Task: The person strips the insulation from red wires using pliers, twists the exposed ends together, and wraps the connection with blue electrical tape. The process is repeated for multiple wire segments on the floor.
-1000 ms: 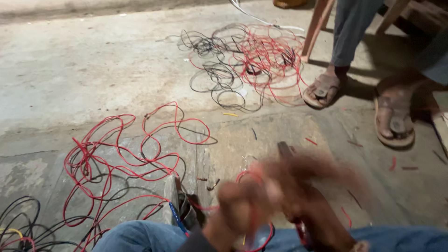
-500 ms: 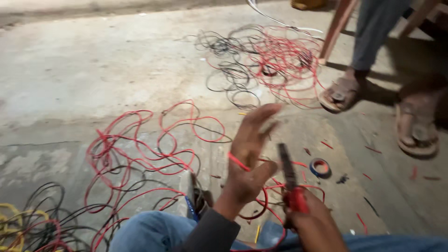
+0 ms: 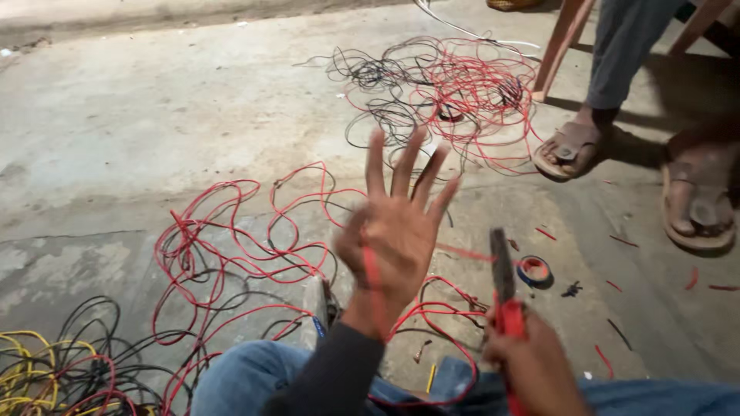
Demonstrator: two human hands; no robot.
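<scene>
Up goes our left hand [image 3: 397, 231], fingers now spread wide where they were half-curled, red wire [image 3: 375, 281] running across the palm.
Our right hand [image 3: 532, 362] is clenched on the red-handled pliers [image 3: 503, 289]. We judge the wire light, floppy and springy; best pinched near its end.

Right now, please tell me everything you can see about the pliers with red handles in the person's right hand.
The red-handled pliers stand nearly upright, tip pointing away from the person. The long dark metal nose looks narrow and closed. The handles seem covered in red plastic and are mostly hidden inside the right hand, whose fingers wrap around them. The tool is held above the grey concrete floor, beside the spread left hand, without touching it.
</scene>
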